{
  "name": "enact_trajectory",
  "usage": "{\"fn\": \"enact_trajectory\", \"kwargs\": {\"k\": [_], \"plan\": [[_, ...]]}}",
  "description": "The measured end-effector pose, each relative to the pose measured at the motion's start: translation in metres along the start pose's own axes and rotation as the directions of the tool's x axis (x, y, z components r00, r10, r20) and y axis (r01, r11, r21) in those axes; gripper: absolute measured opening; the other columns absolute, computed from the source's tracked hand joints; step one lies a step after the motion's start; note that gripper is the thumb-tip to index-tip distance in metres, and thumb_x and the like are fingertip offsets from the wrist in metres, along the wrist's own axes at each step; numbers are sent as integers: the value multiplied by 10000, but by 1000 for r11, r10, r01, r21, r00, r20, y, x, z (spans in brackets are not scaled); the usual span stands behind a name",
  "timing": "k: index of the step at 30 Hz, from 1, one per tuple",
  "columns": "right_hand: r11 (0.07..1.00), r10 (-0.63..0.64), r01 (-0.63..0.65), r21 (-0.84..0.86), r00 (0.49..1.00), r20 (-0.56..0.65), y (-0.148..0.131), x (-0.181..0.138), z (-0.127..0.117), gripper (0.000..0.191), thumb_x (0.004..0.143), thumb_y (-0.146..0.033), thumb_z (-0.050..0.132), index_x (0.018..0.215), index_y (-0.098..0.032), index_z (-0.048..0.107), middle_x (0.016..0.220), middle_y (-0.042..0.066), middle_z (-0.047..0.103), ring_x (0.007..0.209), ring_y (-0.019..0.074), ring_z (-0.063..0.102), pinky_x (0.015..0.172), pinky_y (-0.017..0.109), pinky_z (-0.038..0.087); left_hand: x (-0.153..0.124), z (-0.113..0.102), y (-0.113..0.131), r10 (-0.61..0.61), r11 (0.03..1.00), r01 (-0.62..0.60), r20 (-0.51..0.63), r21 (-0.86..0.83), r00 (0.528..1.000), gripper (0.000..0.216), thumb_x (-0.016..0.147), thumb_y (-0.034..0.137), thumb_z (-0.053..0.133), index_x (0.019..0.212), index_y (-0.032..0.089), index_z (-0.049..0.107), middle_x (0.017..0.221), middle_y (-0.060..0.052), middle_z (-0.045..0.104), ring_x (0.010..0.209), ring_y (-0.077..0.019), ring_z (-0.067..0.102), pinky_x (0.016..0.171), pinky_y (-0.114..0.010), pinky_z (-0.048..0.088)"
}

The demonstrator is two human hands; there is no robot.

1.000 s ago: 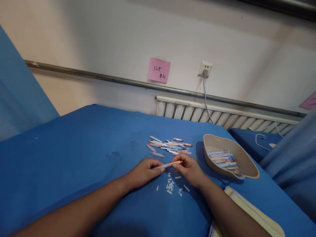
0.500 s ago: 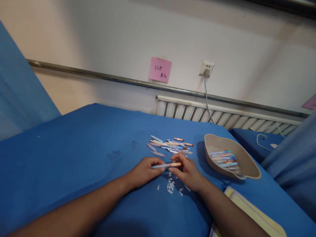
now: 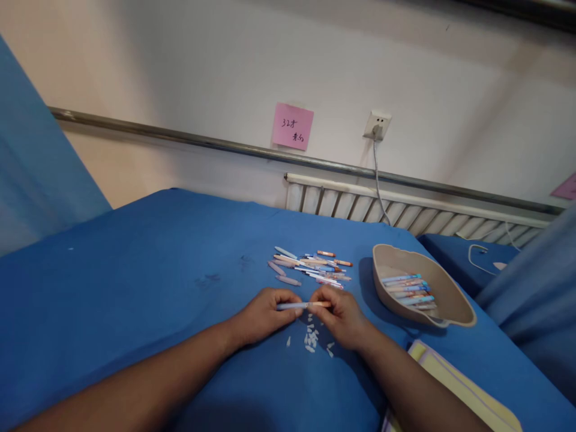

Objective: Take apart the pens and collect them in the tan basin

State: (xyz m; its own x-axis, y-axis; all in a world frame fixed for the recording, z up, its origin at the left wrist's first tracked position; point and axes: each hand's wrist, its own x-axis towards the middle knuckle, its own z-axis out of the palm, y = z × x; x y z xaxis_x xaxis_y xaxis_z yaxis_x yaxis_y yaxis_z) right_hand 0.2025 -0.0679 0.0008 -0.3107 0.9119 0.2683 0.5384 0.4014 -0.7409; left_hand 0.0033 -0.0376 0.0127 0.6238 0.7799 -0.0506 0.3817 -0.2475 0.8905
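Note:
Between my two hands a pen [image 3: 291,306] lies level, pale blue on its left part and orange on its right. My left hand [image 3: 270,312] pinches the blue barrel between thumb and fingers. Around the orange end, the thumb and fingers of my right hand [image 3: 339,315] are closed. Just beyond the hands is a loose pile of pen parts [image 3: 315,264]: barrels, thin white refills and orange pieces. Several small white cone-shaped tips [image 3: 311,341] are scattered on the blue cloth below the pen.
A beige basket [image 3: 454,306] to the right holds several pens [image 3: 407,289]. Nearer me on that side lies a yellow item with purple edging [image 3: 468,384], partly behind my right forearm. Blue cloth [image 3: 135,270] covers the table, which meets a wall with a radiator [image 3: 342,201].
My right hand's fingers have closed in further along the pen's orange part, covering more of it. My left hand stays nearly where it was.

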Motion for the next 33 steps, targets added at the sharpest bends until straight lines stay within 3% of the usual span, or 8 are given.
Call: {"fn": "enact_trajectory", "kwargs": {"k": [3,8,13,16,18,21,25,33], "plan": [[999,45,-46,12,997,64,1,-1,1,295,885,-360,435,684,-179,554,543,-41,482,506,89,435,491,198,313,-1,1,0,30,999,-30,22,19,999,260,815,356,524,850,145,671,752,6,632,712,-140,551,639,-196,407],[992,60,-63,113,998,32,-1,-1,2,177,800,-351,569,854,-183,561,657,-36,546,562,89,473,519,188,350,0,1,-2,47,999,-47,10,24,999,241,817,328,530,885,142,666,779,-1,645,729,-143,563,648,-195,410],[992,67,-70,105,997,32,0,-2,3,197,812,-349,549,729,-174,592,599,-33,531,546,87,458,499,189,326,-1,0,-1,82,993,-84,19,83,996,257,841,338,496,881,149,665,783,0,649,736,-145,568,644,-193,406],[960,140,-155,235,987,80,4,-1,6,296,806,-443,546,713,-167,594,552,-35,513,484,83,455,459,191,319,-2,0,1,129,974,-131,20,184,991,251,846,335,490,855,158,666,755,6,639,714,-141,553,640,-195,391],[894,165,-192,404,981,101,7,1,6,377,813,-529,498,791,-166,595,559,-31,533,449,86,475,447,197,340,-2,-1,2,148,963,-150,24,226,989,230,844,320,492,867,167,662,750,13,629,704,-136,541,643,-196,383],[722,161,-198,663,980,116,10,4,5,536,827,-643,360,919,-159,572,613,5,601,440,103,528,448,211,372,-2,-2,2,153,963,-152,14,222,988,219,851,308,478,892,173,646,745,25,605,695,-129,526,638,-195,375],[571,166,-184,800,980,107,13,7,2,650,801,-708,303,864,-131,594,616,46,625,439,108,541,442,213,381,0,-4,-1,130,970,-126,-7,208,991,228,850,332,478,883,166,632,745,26,586,698,-131,519,634,-198,376],[644,176,-119,756,984,5,7,8,-3,414,789,-559,522,782,-150,589,594,6,609,433,88,521,456,206,412,1,-5,-3,103,985,-102,0,139,995,213,839,331,498,889,168,626,779,17,597,743,-146,533,666,-218,400]]}}
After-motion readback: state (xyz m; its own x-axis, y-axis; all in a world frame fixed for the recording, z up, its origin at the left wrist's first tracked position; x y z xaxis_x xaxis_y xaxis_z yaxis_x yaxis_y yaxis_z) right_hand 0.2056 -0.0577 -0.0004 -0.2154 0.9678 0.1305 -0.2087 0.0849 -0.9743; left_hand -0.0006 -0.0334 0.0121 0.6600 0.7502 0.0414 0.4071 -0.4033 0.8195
